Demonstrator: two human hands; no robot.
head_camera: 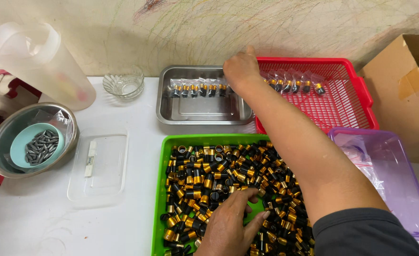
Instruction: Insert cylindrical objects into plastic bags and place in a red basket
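Your left hand (231,225) lay spread, fingers apart, on the black-gold caps (204,175) in the green tray (161,189); right hand (240,71) reached the steel tray (164,111), grip unclear.

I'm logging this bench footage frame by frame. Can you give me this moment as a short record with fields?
left hand: resting in the black-and-gold caps in the green tray
right hand: reaching to the bagged pieces at the steel tray
red basket: more bagged pieces
steel bowl: teal dish of grey parts
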